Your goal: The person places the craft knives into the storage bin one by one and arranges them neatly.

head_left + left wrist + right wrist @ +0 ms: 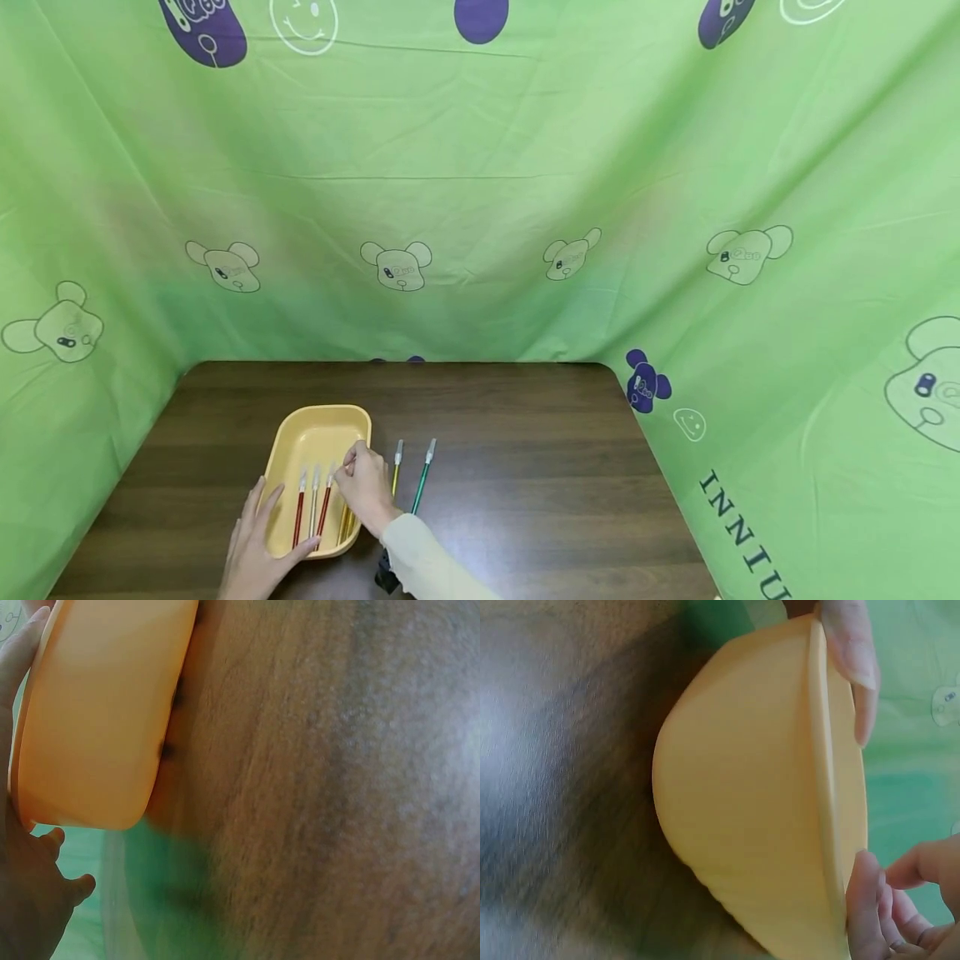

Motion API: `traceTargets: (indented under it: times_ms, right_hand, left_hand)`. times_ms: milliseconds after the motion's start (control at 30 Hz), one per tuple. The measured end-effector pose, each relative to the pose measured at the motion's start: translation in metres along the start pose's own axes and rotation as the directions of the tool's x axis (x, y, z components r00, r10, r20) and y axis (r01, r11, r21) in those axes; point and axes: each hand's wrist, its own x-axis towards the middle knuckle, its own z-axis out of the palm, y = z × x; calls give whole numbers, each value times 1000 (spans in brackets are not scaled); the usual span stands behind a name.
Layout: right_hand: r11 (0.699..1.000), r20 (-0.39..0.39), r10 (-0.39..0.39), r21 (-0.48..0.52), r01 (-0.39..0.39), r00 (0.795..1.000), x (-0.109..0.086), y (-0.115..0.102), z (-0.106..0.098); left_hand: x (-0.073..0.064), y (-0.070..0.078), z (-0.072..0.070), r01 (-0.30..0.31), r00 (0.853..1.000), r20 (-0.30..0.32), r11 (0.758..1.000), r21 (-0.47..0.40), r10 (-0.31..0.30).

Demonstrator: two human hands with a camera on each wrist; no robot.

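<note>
A shallow yellow tray (pixel 303 425) lies on the table, with several slim pens in it. Two are red, like this red pen (pixel 298 512), and a silver pen (pixel 312 504) lies between them. Gold pens (pixel 346 523) lie at the tray's right side, partly covered by my right hand (pixel 365 486). Its thumb and forefinger come together over the tray; whether a pen is between them is hidden. My left hand (pixel 258 542) holds the tray's near left corner, thumb along the front rim and fingers round the left side.
Right of the tray, a yellow pen (pixel 396 467) and a green pen (pixel 423 477) lie on the brown wooden table (pixel 540 475), partly behind my right arm. A dark object (pixel 386 573) shows beneath that wrist. Green printed cloth (pixel 480 208) surrounds the table's back and sides.
</note>
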Motion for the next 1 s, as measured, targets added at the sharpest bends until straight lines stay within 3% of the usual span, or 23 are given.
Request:
traceTargets:
  times_ms: [200,633,800,1000]
  right_hand:
    - [999,-95,-34,-15,33,995,0,11,-6]
    - [999,-154,-16,-44,9,988,-3,33,-18]
    - [998,-202,-24,-64,11,979,-4,45,-22]
    - [995,-243,34,-78,-54,969,-5,58,-31]
  left_hand:
    - [1,0,-2,7,1000,14,1000,-13,-7]
    - [0,-2,-3,-24,1000,-4,1000,4,24]
    - [-1,-1,-3,-5,1000,2,1000,15,5]
    - [2,-1,-3,5,1000,10,1000,12,-5]
